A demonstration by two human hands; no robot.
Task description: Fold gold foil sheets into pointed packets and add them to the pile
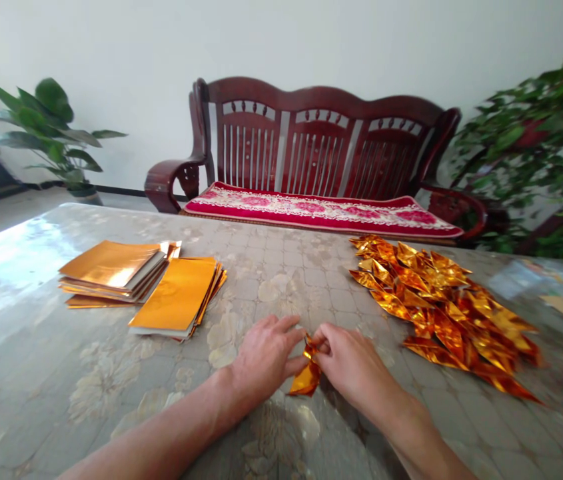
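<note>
A small folded piece of shiny gold foil paper [306, 379] stands between my hands at the near middle of the table. From its left side my left hand [268, 348] grips it, thumb and fingers bent around the edge. My right hand [345, 353] pinches its upper right part, with the fingers curled in. To the left lie two stacks of flat gold foil sheets, a larger stack [111, 263] and a smaller stack [176, 293] that touches it. On the right is a heap of folded gold foil pieces [436, 300] with pointed ends.
The table [266, 263] has a patterned, glossy cover. Behind it stands a dark red wooden bench [316, 147] with a red floral cushion [311, 207]. Clear plastic bags [531, 279] lie at the right edge. Leafy plants stand at far left [51, 127] and right [536, 127].
</note>
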